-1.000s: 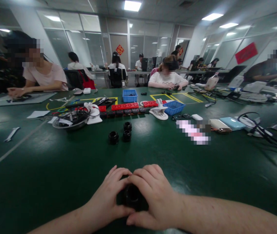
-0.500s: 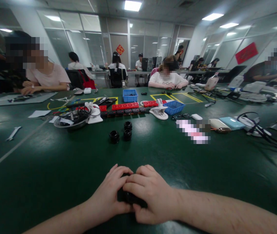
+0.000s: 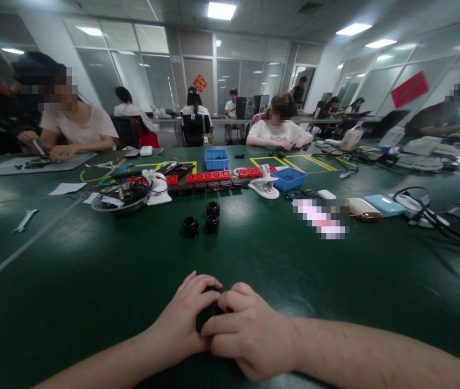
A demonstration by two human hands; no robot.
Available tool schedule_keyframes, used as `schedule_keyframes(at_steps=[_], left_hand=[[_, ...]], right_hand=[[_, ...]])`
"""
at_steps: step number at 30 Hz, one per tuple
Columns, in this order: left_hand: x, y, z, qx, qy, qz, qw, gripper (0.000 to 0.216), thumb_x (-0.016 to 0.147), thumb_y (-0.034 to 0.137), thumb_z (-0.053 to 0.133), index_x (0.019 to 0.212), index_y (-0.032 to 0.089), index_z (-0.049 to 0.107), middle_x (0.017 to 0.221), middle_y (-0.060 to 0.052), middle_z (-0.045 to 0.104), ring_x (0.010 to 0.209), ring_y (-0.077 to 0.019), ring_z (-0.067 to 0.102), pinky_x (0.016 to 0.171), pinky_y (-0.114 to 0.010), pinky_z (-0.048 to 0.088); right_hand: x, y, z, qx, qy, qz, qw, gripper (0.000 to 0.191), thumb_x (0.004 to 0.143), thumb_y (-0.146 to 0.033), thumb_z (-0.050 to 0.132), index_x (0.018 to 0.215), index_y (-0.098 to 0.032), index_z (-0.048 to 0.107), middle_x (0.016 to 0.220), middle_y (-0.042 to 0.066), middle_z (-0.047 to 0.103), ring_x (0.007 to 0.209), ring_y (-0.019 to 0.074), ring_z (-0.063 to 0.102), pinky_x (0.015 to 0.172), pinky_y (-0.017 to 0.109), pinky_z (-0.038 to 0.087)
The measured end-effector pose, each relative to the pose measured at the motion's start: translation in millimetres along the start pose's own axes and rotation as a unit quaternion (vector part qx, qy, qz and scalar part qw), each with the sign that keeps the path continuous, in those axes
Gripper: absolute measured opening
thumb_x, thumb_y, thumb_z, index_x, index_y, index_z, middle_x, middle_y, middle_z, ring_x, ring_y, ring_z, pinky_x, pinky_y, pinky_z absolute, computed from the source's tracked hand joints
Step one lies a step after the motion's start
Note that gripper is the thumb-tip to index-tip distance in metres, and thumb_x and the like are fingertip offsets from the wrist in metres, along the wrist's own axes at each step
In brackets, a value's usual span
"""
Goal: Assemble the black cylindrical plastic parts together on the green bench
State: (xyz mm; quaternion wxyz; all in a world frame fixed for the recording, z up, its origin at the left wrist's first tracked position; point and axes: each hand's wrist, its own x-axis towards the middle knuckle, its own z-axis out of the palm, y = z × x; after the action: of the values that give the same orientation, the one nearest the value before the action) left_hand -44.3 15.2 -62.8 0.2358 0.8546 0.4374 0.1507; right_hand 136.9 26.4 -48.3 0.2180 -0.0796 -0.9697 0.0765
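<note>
My left hand [image 3: 183, 319] and my right hand [image 3: 248, 332] are pressed together low in the middle of the view, on the green table [image 3: 92, 281]. Both are wrapped round a small black round part [image 3: 209, 312], of which only a sliver shows between the fingers. Three more black round parts stand farther out on the table: one at the left [image 3: 190, 226] and two close together [image 3: 212, 216] to its right.
Beyond lie a clear bowl with cables [image 3: 118, 201], a row of red and black blocks [image 3: 207, 181], two blue bins [image 3: 215, 159], a white clamp [image 3: 264, 186] and a spanner [image 3: 25, 220]. Phones and cables lie at the right. Other people sit working round the table.
My hands have closed tighter over the black part, and my right hand has rolled over it so less of it shows. The person at the far left has shifted their hands.
</note>
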Motion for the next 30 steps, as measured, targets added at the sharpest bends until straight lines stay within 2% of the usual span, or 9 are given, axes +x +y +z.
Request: schedule_keyframes(at_steps=[3, 6, 8, 10, 13, 15, 20, 25, 30], left_hand=[[-0.5, -1.3, 0.6, 0.000, -0.003, 0.001, 1.000, 0.032, 0.065, 0.033, 0.067, 0.095, 0.025, 0.058, 0.107, -0.002, 0.053, 0.105, -0.0249, 0.047, 0.103, -0.052, 0.018], [-1.0, -4.4, 2.4, -0.003, 0.002, 0.004, 1.000, 0.044, 0.064, 0.038, 0.068, 0.104, 0.026, 0.056, 0.109, -0.003, 0.053, 0.106, -0.0254, 0.047, 0.102, -0.053, 0.019], [-1.4, -6.8, 3.8, -0.005, 0.002, 0.011, 1.000, 0.050, 0.064, 0.041, 0.069, 0.109, 0.027, 0.053, 0.113, -0.004, 0.052, 0.108, -0.0258, 0.046, 0.103, -0.054, 0.018], [-1.8, -8.5, 4.7, -0.005, -0.006, 0.013, 1.000, 0.052, 0.063, 0.043, 0.070, 0.110, 0.027, 0.053, 0.115, -0.004, 0.051, 0.110, -0.0263, 0.045, 0.103, -0.054, 0.016], [-1.9, -9.2, 5.0, -0.002, -0.012, 0.003, 1.000, 0.049, 0.062, 0.042, 0.071, 0.106, 0.026, 0.055, 0.114, -0.004, 0.052, 0.111, -0.0262, 0.044, 0.104, -0.053, 0.016], [-1.8, -9.2, 5.2, 0.000, -0.010, 0.004, 1.000, 0.047, 0.061, 0.039, 0.071, 0.104, 0.026, 0.056, 0.113, -0.004, 0.052, 0.110, -0.0260, 0.045, 0.104, -0.052, 0.016], [-1.8, -8.8, 6.0, 0.003, -0.001, 0.005, 1.000, 0.047, 0.058, 0.031, 0.071, 0.102, 0.026, 0.056, 0.113, -0.003, 0.052, 0.110, -0.0261, 0.045, 0.104, -0.052, 0.017], [-2.1, -5.9, 5.0, 0.002, 0.001, 0.001, 1.000, 0.044, 0.059, 0.030, 0.071, 0.101, 0.024, 0.056, 0.112, -0.004, 0.052, 0.110, -0.0267, 0.045, 0.104, -0.052, 0.018], [-1.2, -2.7, 2.6, 0.000, 0.000, -0.002, 1.000, 0.049, 0.058, 0.029, 0.072, 0.104, 0.025, 0.056, 0.111, -0.003, 0.053, 0.109, -0.0257, 0.046, 0.104, -0.051, 0.019]], right_hand=[[-1.2, -1.7, -2.5, 0.021, 0.084, 0.000, 0.996, 0.023, 0.070, -0.022, 0.040, 0.087, -0.019, 0.056, 0.104, -0.004, 0.060, 0.084, 0.0157, 0.044, 0.071, 0.034, 0.028], [-1.8, -3.4, -6.8, 0.019, 0.162, 0.053, 0.985, 0.028, 0.072, -0.025, 0.039, 0.093, -0.016, 0.055, 0.101, 0.004, 0.059, 0.082, 0.0167, 0.046, 0.071, 0.034, 0.031], [-1.9, -4.3, -9.0, 0.006, 0.178, 0.106, 0.978, 0.032, 0.077, -0.032, 0.043, 0.099, -0.012, 0.053, 0.099, 0.008, 0.057, 0.084, 0.0184, 0.047, 0.073, 0.034, 0.032], [-1.9, -5.0, -9.8, -0.007, 0.181, 0.147, 0.972, 0.044, 0.080, -0.046, 0.044, 0.104, -0.010, 0.051, 0.098, 0.010, 0.056, 0.085, 0.0198, 0.046, 0.073, 0.035, 0.032], [-1.6, -6.3, -7.6, -0.024, 0.163, 0.190, 0.968, 0.058, 0.079, -0.062, 0.039, 0.103, -0.012, 0.052, 0.094, 0.009, 0.056, 0.082, 0.0202, 0.046, 0.072, 0.036, 0.031], [-1.4, -6.9, -4.6, -0.034, 0.136, 0.206, 0.968, 0.056, 0.078, -0.063, 0.038, 0.097, -0.013, 0.055, 0.089, 0.008, 0.057, 0.078, 0.0193, 0.045, 0.069, 0.035, 0.030], [-1.3, -5.6, 1.8, -0.058, 0.088, 0.200, 0.974, 0.035, 0.075, -0.048, 0.052, 0.089, -0.016, 0.057, 0.080, 0.004, 0.056, 0.074, 0.0179, 0.043, 0.066, 0.033, 0.028], [-1.5, -3.8, 1.0, -0.065, 0.068, 0.176, 0.980, 0.035, 0.070, -0.041, 0.056, 0.094, -0.016, 0.058, 0.078, 0.004, 0.055, 0.075, 0.0185, 0.041, 0.065, 0.032, 0.029], [-2.1, -2.1, -2.6, -0.024, 0.025, 0.153, 0.988, 0.039, 0.067, -0.032, 0.054, 0.102, -0.015, 0.056, 0.086, 0.006, 0.057, 0.079, 0.0189, 0.042, 0.068, 0.033, 0.032]])
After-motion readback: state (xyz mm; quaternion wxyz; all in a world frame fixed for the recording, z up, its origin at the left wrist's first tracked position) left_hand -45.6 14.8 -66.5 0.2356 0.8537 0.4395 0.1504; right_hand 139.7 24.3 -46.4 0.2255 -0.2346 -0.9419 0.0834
